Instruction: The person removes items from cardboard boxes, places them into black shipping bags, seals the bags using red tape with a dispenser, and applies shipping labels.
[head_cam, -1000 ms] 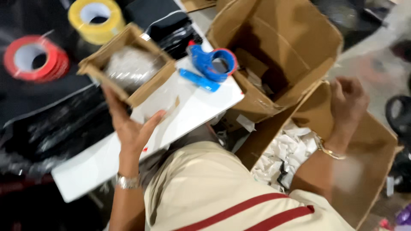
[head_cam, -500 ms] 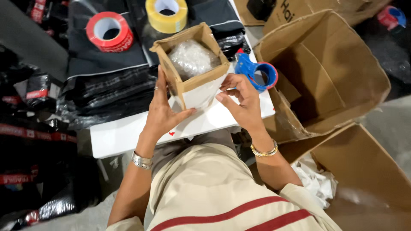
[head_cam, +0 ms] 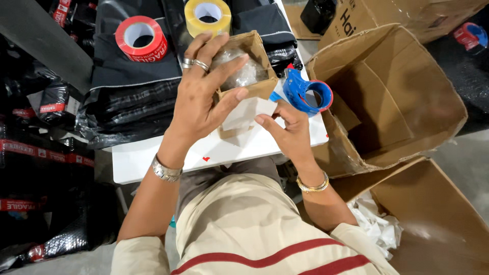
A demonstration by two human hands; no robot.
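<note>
Head view, near to far. Nearest me, my right hand point(head_cam: 288, 130) pinches a white paper slip point(head_cam: 248, 111) between thumb and fingertips, pressing it against the near side of the small cardboard box point(head_cam: 253, 61). A moment earlier this hand only steadied the box's near corner; before that it was away over the big carton. My left hand point(head_cam: 204, 94) now wraps over the box top, fingers spread across the clear-wrapped bundle point(head_cam: 239, 74) inside, where half a second ago it cupped the box from the side. I judge the box has been lifted off the white desk point(head_cam: 153, 158) and turned toward me, so the work has passed from fetching to fitting the slip. Beside it lies the blue tape dispenser point(head_cam: 305, 94); right of that stands the open carton point(head_cam: 392, 97). Farthest are the red tape roll point(head_cam: 141, 38) and yellow tape roll point(head_cam: 207, 15).
</note>
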